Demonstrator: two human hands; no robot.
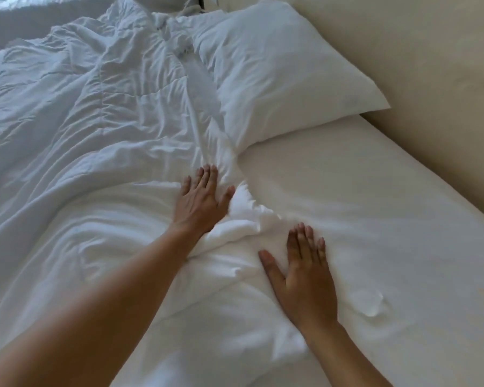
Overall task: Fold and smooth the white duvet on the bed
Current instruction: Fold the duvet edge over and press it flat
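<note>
The bed (403,219) fills almost the whole view, and its right part shows a bare white sheet next to a beige wall (417,51). The white duvet (81,135) lies on the left and middle part of the bed, very wrinkled, with many folds that run toward the far end. Its right edge is bunched into a thick ridge that goes from the pillow down toward the person, and a folded part of it lies in the near middle of the bed. A white pillow (277,74) rests at the far right, beside the wall, and its near corner touches the duvet's edge. Both arms are bare and reach forward from the bottom of the view. The left hand (201,199) lies flat on the duvet with straight fingers, pressing just beside the bunched ridge. The right hand (305,275) lies flat too, fingers straight and thumb spread, pressing on the duvet's edge where it meets the sheet. The two hands are apart, with the bunched cloth between them, and neither one grips anything.
</note>
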